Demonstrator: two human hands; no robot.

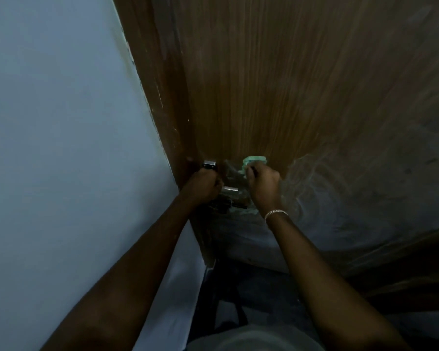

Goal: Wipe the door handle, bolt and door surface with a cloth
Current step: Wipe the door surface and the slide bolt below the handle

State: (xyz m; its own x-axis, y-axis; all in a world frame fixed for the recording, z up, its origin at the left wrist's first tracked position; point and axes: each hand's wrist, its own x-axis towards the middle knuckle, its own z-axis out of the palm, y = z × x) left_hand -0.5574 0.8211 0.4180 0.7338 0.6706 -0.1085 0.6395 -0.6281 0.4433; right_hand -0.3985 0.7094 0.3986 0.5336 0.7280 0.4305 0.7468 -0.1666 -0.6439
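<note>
Door hardware sits at the centre of the frame, low on the brown wooden door (276, 84): a metal bolt (230, 190) with a bright bracket (209, 163) just above and to its left, and darker fittings (226, 205) below that we take for the handle, though the dim light leaves their shape unclear. Our green cloth (252, 162) is bunched against the door just right of the bolt, close to it, but we cannot tell whether it touches metal.

We judge the step in hand to be the wiping of the bolt and handle area; the wide panel above looks untouched by the cloth, so the door surface seems left to do. The next move likely calls for dragging the cloth left across the bolt and down around the handle, pressing firmly enough to follow the metal edges.

Our right hand (264, 186) is curled into a fist around the cloth, knuckles toward us, a pale bracelet (276, 213) on the wrist. Our left hand (205, 184) is closed over the hardware at the door's left edge, apparently steadying it; what exactly its fingers grip is hidden. Both forearms reach up from the bottom of the frame, 1 on each side. A pale wall (61, 122) fills the left half, and clear plastic sheeting (352, 211) covers the door at lower right.
</note>
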